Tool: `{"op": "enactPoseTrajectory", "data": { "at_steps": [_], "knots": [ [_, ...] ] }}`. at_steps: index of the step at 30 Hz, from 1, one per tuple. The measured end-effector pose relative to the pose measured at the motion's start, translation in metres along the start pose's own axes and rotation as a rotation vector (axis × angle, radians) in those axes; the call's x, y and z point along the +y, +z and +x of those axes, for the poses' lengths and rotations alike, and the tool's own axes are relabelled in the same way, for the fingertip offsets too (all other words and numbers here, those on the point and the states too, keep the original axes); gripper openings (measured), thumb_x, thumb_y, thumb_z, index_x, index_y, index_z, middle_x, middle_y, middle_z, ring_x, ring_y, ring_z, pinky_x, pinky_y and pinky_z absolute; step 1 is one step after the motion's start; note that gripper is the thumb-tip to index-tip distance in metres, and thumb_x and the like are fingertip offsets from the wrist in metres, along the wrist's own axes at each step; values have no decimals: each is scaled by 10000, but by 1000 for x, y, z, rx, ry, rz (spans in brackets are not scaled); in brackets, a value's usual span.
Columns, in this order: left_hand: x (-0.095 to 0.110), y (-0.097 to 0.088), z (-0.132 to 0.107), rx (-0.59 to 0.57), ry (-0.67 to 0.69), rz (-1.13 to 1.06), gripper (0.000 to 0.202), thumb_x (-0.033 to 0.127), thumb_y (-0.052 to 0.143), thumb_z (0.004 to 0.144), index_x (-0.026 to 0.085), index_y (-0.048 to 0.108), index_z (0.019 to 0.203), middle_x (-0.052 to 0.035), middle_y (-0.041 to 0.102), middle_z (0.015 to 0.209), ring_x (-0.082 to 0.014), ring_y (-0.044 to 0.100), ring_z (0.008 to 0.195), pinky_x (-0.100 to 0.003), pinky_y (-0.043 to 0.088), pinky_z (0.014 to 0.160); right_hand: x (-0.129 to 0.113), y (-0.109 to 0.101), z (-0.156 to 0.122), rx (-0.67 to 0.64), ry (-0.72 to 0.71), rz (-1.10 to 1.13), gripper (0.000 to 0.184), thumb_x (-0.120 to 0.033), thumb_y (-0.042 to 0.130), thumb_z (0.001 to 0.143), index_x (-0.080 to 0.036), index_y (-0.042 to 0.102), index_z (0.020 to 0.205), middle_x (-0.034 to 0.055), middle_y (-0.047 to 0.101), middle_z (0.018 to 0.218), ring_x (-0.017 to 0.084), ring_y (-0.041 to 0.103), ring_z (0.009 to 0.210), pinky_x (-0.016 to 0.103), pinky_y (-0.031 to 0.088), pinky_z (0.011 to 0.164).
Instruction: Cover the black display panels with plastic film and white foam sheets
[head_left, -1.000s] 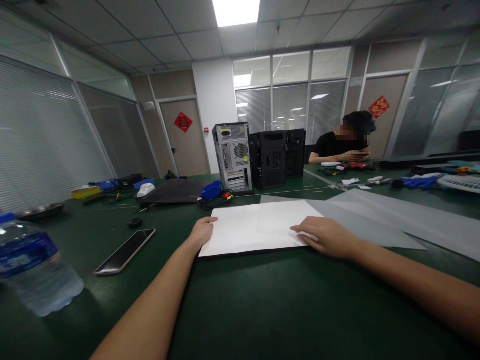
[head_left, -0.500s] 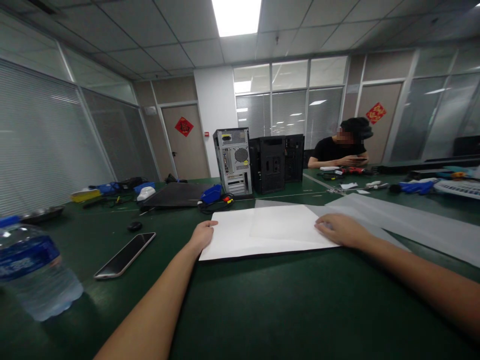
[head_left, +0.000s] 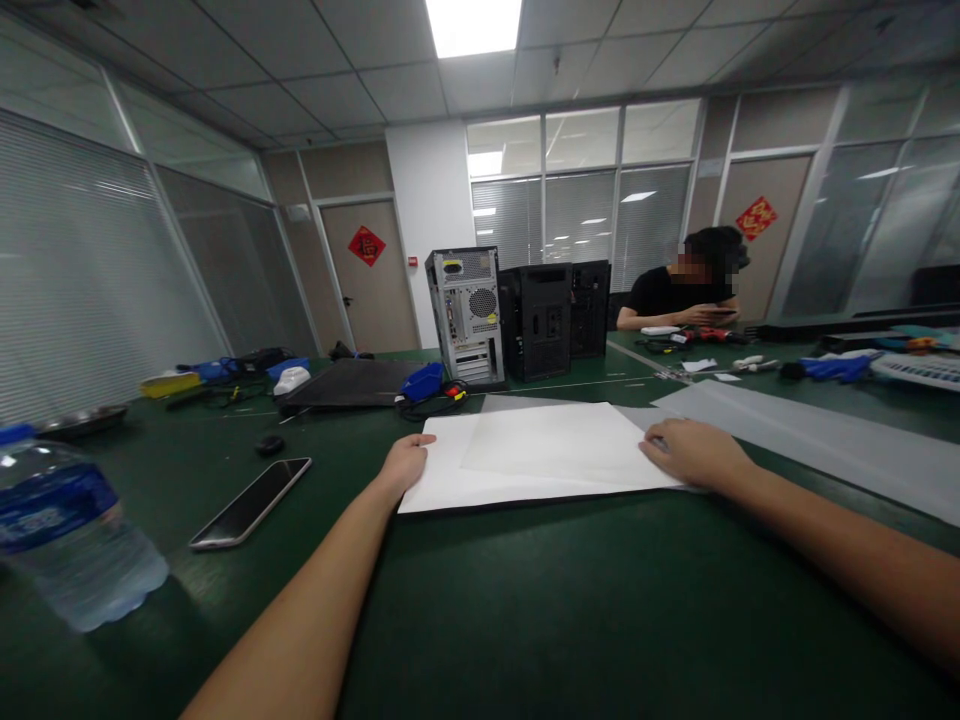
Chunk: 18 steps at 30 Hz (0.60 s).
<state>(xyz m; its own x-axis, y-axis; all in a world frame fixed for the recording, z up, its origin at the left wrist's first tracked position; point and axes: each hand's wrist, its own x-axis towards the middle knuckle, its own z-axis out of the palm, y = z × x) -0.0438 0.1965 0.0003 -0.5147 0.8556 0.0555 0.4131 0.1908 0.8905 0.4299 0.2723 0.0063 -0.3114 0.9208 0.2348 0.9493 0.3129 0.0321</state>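
My left hand point(head_left: 406, 464) pinches the left edge of a white sheet point(head_left: 439, 475), thumb on top, fingers underneath out of sight. A translucent greyish sheet point(head_left: 517, 404) overlaps it; its far edge shows behind the white one, and a faint outline crosses the white surface. At the right edge my right hand point(head_left: 694, 452) is closed on the overlapping sheets, its fingertips curled at the border. Which sheet it grips most I cannot tell. The near edge of the white sheet casts a dark shadow on the green table point(head_left: 570, 600).
Another translucent sheet point(head_left: 817, 440) lies at the right. Computer cases point(head_left: 469, 320) stand at the back. On the left are a phone point(head_left: 251, 503), a water bottle point(head_left: 71, 540) and a small black object point(head_left: 269, 445). A person point(head_left: 679, 295) sits across the table, near tools.
The translucent sheet has slid left across the white sheet, and its right end no longer shows past my right forearm. My right hand has shifted slightly right; my left hand keeps its hold.
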Motion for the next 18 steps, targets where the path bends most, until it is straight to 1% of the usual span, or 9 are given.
{"op": "enactPoseTrajectory", "data": {
  "at_steps": [2,5,8,14,18],
  "knots": [
    [-1,0,1,3,7,-3,460,-12,556,656,124,761,1045,-112,762,1026,-159,691,737,-202,478,621,-2,1,-1,15,-63,29,580,-629,363,893,-223,713,1115,129,663,1144,322,628,984,487,487,823],
    [-4,0,4,6,17,-10,441,-2,572,649,135,767,1020,-113,759,1037,-171,695,765,-217,487,663,-12,-1,-5,22,-189,105,593,-634,352,908,-219,704,1144,110,657,1187,303,611,1049,478,481,891],
    [-6,2,7,1,24,-21,403,21,586,664,130,762,1010,-107,764,993,-172,696,770,-221,491,674,-22,-2,-9,6,-284,192,616,-645,356,915,-211,669,1220,97,641,1245,294,584,1131,462,467,957],
    [-5,3,6,-37,26,-22,393,81,622,698,91,730,1075,-96,760,907,-149,669,689,-213,473,606,-30,3,-13,-30,-350,213,704,-680,361,912,-174,564,1359,114,546,1383,304,498,1267,489,374,1083],
    [-3,0,3,-32,23,0,432,80,648,672,106,729,1095,-81,754,873,-141,645,638,-214,454,574,-34,5,-16,-37,-398,257,701,-659,353,928,-185,494,1426,109,479,1450,297,435,1336,490,329,1124]
  ]
}}
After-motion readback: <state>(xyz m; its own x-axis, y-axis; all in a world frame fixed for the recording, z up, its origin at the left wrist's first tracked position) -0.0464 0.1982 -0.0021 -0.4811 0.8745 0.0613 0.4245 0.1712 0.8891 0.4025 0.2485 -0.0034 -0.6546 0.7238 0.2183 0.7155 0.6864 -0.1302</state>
